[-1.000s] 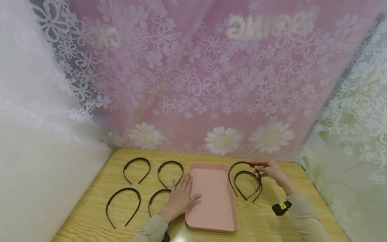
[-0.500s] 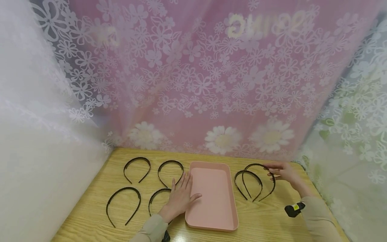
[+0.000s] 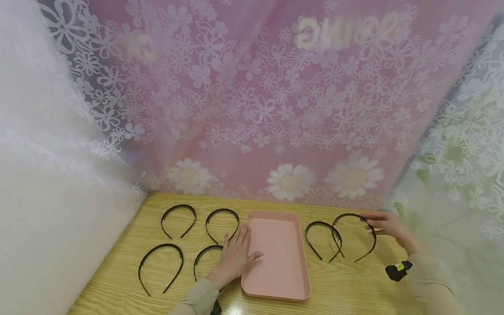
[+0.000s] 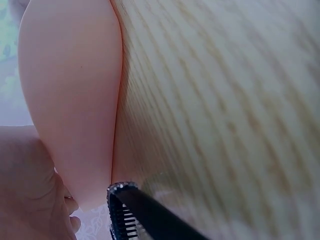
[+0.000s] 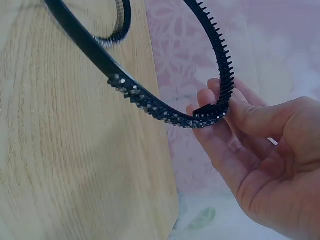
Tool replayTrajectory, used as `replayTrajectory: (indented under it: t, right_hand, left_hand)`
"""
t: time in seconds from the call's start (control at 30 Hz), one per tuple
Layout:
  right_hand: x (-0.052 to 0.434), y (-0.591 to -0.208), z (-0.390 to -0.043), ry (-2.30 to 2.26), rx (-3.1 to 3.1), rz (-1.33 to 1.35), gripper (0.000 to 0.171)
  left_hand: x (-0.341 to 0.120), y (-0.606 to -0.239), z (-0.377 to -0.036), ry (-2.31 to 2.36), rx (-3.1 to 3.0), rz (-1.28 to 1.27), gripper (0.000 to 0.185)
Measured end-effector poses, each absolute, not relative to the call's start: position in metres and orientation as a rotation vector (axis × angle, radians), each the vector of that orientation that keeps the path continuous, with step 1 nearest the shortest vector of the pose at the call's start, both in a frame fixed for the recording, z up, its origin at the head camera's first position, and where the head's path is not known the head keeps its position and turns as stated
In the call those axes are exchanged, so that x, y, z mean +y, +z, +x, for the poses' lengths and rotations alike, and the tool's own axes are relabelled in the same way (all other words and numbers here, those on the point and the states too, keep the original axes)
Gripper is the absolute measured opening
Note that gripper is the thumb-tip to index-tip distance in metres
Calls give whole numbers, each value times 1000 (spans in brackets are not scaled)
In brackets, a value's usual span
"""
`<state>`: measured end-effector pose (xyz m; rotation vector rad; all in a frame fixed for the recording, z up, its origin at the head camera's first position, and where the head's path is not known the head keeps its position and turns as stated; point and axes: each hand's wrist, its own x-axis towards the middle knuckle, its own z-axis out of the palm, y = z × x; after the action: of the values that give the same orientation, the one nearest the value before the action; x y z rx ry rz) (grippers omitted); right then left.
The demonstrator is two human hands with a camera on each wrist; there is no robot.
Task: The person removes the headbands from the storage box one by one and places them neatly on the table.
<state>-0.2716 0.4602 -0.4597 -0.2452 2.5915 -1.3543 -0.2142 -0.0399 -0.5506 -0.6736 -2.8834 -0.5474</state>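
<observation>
1. Headbands, four black ones (image 3: 178,221), lie on the left of the wooden table (image 3: 346,288); thin, curved, with little teeth.
2. Left hand (image 3: 234,256) lies flat, fingers spread, touching the smooth pink tray (image 3: 275,280); one headband sits partly under it.
3. Another headband (image 3: 323,239) lies just right of the tray.
4. Right hand (image 3: 387,227) pinches a sparkly headband (image 3: 354,236) near the table's right edge.

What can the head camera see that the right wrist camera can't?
Only the head view shows the pink tray, the left hand resting flat at its edge, four headbands lying left of it, and the flowered curtain. Only the right wrist view shows the tiny sparkly stones and comb teeth on the held headband. Both show the right hand pinching that headband over the wooden table, with another headband nearby.
</observation>
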Motion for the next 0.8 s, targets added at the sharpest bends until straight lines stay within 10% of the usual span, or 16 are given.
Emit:
replayTrajectory:
  t: [0.8]
  right_hand:
    - [517,-482,-271,-1330,2491,-40,41]
  left_hand:
    - [-38,-549,-215,-463,-2942,-637,85]
